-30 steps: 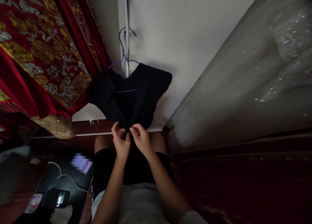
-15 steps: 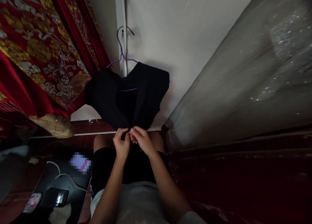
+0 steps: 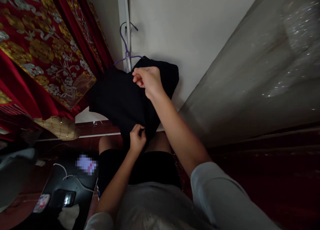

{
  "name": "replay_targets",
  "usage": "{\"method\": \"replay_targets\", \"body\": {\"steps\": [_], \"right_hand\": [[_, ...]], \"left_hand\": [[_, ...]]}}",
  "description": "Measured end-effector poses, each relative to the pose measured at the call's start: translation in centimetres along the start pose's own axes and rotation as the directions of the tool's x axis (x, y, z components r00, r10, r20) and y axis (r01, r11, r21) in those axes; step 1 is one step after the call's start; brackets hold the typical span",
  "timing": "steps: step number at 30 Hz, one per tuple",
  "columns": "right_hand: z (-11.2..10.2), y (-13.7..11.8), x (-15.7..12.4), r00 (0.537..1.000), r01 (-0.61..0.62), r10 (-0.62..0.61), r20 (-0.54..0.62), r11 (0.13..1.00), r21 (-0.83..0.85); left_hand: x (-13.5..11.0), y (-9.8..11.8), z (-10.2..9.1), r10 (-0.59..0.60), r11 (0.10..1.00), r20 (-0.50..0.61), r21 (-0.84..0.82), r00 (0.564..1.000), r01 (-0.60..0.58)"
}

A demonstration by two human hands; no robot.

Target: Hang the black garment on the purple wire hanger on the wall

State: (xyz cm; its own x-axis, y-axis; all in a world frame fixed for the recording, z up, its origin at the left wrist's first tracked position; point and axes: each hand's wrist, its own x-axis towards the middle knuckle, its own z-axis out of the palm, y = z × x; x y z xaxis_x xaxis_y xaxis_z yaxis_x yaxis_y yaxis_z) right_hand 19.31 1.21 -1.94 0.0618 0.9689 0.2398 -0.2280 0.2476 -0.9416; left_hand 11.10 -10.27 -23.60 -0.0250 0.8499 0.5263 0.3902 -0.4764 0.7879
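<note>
A black short-sleeved top [image 3: 117, 93] hangs by its shoulders from a purple wire hanger [image 3: 127, 53] against the wall. My left hand [image 3: 137, 139] is closed on the top's front, low down near my knees, pinching the cloth. Higher up, my right hand [image 3: 149, 79] is raised in front of the collar area, thumb and fingers pressed together. Whatever it pinches, if anything, is too small to make out. The top's neck opening is mostly covered by cloth and my right hand.
Red cloth with gold and silver embroidery [image 3: 47, 53] hangs at the left. Clear plastic sheeting [image 3: 237, 73] covers the right side. On a low black stool [image 3: 72, 186] lie a white cord [image 3: 82, 186], a dark phone [image 3: 62, 198] and a blurred-out item [image 3: 86, 164].
My right hand has moved up and away from my left, which stays low at the cloth and shifts slightly right. The top's neck opening has closed over.
</note>
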Motion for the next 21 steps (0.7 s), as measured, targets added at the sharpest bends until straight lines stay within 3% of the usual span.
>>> {"method": "replay_targets", "body": {"steps": [4, 5, 7, 10, 13, 15, 17, 19, 21], "right_hand": [[-0.3, -1.0, -0.5, 0.996, 0.035, -0.031, 0.088, 0.998, -0.05], [-0.5, -0.7, -1.0, 0.994, 0.039, -0.033, 0.1, 0.998, -0.057], [-1.1, -0.3, -1.9, 0.993, 0.046, -0.038, 0.113, 0.997, -0.068], [-1.7, -0.2, -2.6, 0.987, 0.089, -0.077, 0.14, 0.992, -0.086], [-1.8, -0.6, -2.5, 0.967, 0.184, -0.159, 0.201, 0.977, -0.11], [-1.8, -0.2, -2.1, 0.95, 0.256, -0.222, 0.219, 0.956, -0.143], [-1.7, 1.4, -1.5, 0.941, 0.317, -0.28, 0.191, 0.926, -0.206], [-1.6, 4.1, -1.4, 0.945, 0.324, -0.293, 0.146, 0.897, -0.301], [-1.6, 7.0, -2.1, 0.967, 0.255, -0.23, 0.112, 0.891, -0.376]], "left_hand": [[3.4, 0.9, -1.9, 0.108, 0.993, 0.153, 0.031, 0.982, -0.114], [4.8, 1.5, -2.8, 0.144, 0.989, 0.149, 0.022, 0.978, -0.149], [8.0, 3.1, -4.9, 0.226, 0.974, 0.038, -0.005, 0.973, -0.226], [13.2, 5.9, -7.9, 0.364, 0.931, -0.112, 0.027, 0.925, -0.363], [17.2, 8.0, -9.6, 0.469, 0.88, -0.011, 0.095, 0.883, -0.466], [18.6, 9.1, -9.9, 0.499, 0.855, 0.071, 0.124, 0.864, -0.504], [19.1, 10.4, -10.0, 0.515, 0.843, 0.086, 0.132, 0.853, -0.522], [19.2, 11.7, -10.5, 0.544, 0.831, 0.015, 0.133, 0.839, -0.541], [19.2, 12.4, -11.9, 0.528, 0.849, -0.133, 0.108, 0.839, -0.517]]}}
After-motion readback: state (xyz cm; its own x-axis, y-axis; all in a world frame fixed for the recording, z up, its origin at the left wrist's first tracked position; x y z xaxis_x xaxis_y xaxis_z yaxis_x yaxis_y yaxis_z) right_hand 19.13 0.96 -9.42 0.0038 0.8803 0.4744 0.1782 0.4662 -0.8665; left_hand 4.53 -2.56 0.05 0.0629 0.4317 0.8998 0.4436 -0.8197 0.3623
